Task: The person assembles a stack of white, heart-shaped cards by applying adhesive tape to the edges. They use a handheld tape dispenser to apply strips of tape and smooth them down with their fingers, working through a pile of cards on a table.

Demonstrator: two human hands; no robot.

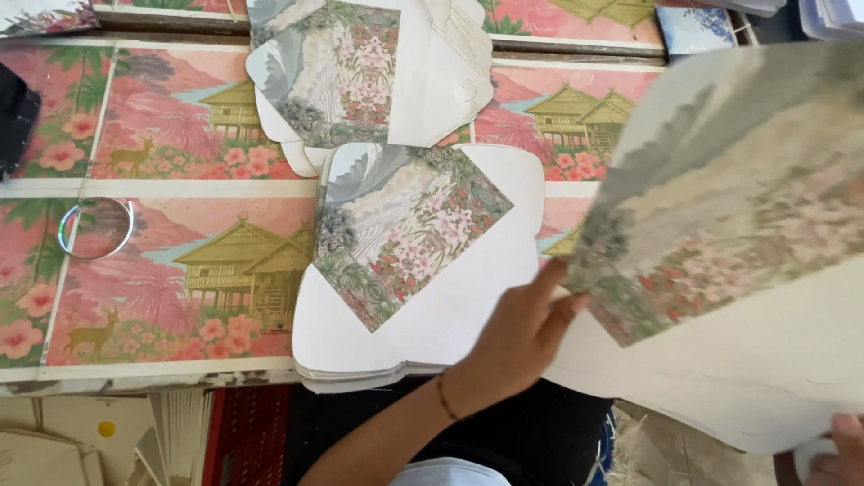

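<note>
1. Left hand (517, 337), lower centre of the frame, fingers closed in a pinch on the left edge of a large die-cut white card sheet printed with a grey-green mountain and pink flowers (729, 243); thin bracelet on the wrist.
2. That sheet lifted and blurred, filling the right side of the frame, tilted above the surface.
3. Right hand (841, 445) only partly in view at the lower right corner, fingertips against the sheet's lower edge; grip hidden, so cannot tell how far closed.
4. Just left of the left hand, a neat stack of like-printed, curved-edged white card blanks (423, 270), lying flat in the centre of the frame.
5. A second, looser pile of the same blanks (360, 72) at top centre, fanned and overlapping.
6. Beneath both, a surface (180, 270) covered with pink printed sheets showing golden huts, deer and flowers.
7. Clear plastic ring (96, 229) at middle left, lying flat on the pink print, well apart from both hands.
</note>
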